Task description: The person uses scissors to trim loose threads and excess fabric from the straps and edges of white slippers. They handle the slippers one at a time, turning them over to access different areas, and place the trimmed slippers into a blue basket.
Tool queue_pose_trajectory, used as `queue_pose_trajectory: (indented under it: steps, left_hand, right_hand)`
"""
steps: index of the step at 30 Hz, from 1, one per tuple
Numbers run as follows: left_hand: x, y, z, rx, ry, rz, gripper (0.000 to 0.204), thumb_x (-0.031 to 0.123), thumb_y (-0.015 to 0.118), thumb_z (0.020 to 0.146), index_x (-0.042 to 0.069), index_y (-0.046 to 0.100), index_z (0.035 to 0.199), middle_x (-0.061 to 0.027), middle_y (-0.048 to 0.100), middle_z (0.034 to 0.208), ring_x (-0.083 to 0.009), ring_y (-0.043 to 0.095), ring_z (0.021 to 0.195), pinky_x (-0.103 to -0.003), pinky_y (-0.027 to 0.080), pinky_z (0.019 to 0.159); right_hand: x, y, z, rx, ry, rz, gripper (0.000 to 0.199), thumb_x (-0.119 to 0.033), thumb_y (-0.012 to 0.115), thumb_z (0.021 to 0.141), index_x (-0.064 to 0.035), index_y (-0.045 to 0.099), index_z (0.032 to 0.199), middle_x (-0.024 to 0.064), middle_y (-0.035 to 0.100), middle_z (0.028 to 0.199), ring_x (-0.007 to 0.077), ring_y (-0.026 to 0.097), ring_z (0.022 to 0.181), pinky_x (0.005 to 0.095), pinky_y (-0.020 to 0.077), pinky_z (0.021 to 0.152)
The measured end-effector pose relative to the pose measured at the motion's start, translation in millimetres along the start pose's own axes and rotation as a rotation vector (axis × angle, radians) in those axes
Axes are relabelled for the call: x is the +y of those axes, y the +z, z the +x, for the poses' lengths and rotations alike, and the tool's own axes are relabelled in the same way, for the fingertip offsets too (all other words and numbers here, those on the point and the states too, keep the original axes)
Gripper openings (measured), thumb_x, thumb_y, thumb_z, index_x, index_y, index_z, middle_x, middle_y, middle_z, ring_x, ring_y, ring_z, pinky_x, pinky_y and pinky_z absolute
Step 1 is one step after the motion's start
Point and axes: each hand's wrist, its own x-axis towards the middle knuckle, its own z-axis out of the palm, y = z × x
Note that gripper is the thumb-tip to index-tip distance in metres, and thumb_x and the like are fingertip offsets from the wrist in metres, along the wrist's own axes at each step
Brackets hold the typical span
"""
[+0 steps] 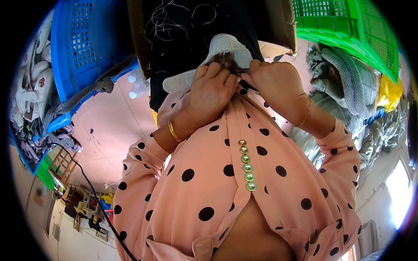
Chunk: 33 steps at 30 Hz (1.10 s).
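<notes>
Close to my body I hold a white shoe upper [228,42] with a strap sticking out at its left end. My left hand [211,89] is closed on its near edge, the knuckles bent over it. Beside it, my right hand [278,82] is closed in a fist, its fingertips near the left thumb at the upper's edge. A thin dark pointed thing [251,87] shows under the right fingers; its kind is not clear. The upper's dark inner side shows between the hands. Black cloth [185,54] with loose white threads [167,19] lies beyond it.
A blue plastic crate [69,52] stands left, with white shoe parts [39,82] beside it. A cardboard box [285,21] and green crate [361,26] stand far right. Grey textile pieces [344,82] are heaped at right. Clear bottles [138,85] sit on the pinkish floor [113,122].
</notes>
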Motion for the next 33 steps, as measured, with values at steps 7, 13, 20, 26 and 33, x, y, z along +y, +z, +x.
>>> queue_pose_trajectory:
  steps: [7,13,20,26,33]
  left_hand:
    - [-0.1,-1.7,1.3,-0.015,0.005,0.015,0.01,0.015,0.07,0.079,0.012,0.065,0.087,0.0006,0.058,0.076,-0.0187,0.054,0.079,-0.033,0.039,0.074]
    - [0.4,-2.2,1.4,-0.032,0.01,0.026,0.011,0.015,0.069,0.08,0.012,0.065,0.089,0.0005,0.058,0.076,-0.0187,0.054,0.079,-0.033,0.039,0.074]
    - [-0.5,0.2,-1.4,-0.058,0.009,0.06,0.01,0.015,0.068,0.081,0.012,0.066,0.09,0.0003,0.058,0.077,-0.0183,0.054,0.081,-0.033,0.039,0.076]
    - [0.0,-0.8,-1.3,-0.056,0.01,0.066,0.009,0.016,0.067,0.082,0.011,0.066,0.09,0.0,0.058,0.077,-0.0182,0.053,0.081,-0.034,0.038,0.077]
    - [-0.8,-0.1,-1.3,-0.036,0.017,0.061,0.008,0.015,0.067,0.082,0.012,0.065,0.089,0.0001,0.058,0.077,-0.0182,0.053,0.08,-0.033,0.038,0.076]
  right_hand:
    - [3.4,-2.6,-0.4,0.023,-0.051,0.005,0.007,-0.014,0.065,0.079,-0.009,0.066,0.074,0.0056,0.062,0.072,0.0181,0.067,0.065,0.029,0.0491,0.053]
    - [9.3,2.3,6.8,0.003,-0.127,0.032,0.004,-0.011,0.065,0.075,-0.0083,0.067,0.073,0.0061,0.062,0.069,0.0201,0.067,0.066,0.0305,0.0487,0.056]
    - [16.7,-1.1,15.6,0.021,-0.213,0.006,0.005,-0.01,0.066,0.071,-0.0113,0.071,0.07,0.0056,0.063,0.064,0.0215,0.066,0.066,0.0328,0.0483,0.055]
    - [24.7,5.0,19.4,0.056,-0.254,0.006,0.032,-0.034,0.06,0.09,-0.0052,0.061,0.075,0.0101,0.061,0.06,0.0251,0.065,0.058,0.0351,0.0486,0.053]
    - [24.8,7.8,21.2,0.033,-0.294,-0.016,0.031,-0.032,0.06,0.091,-0.0048,0.061,0.077,0.01,0.06,0.059,0.0251,0.066,0.059,0.0349,0.049,0.055]
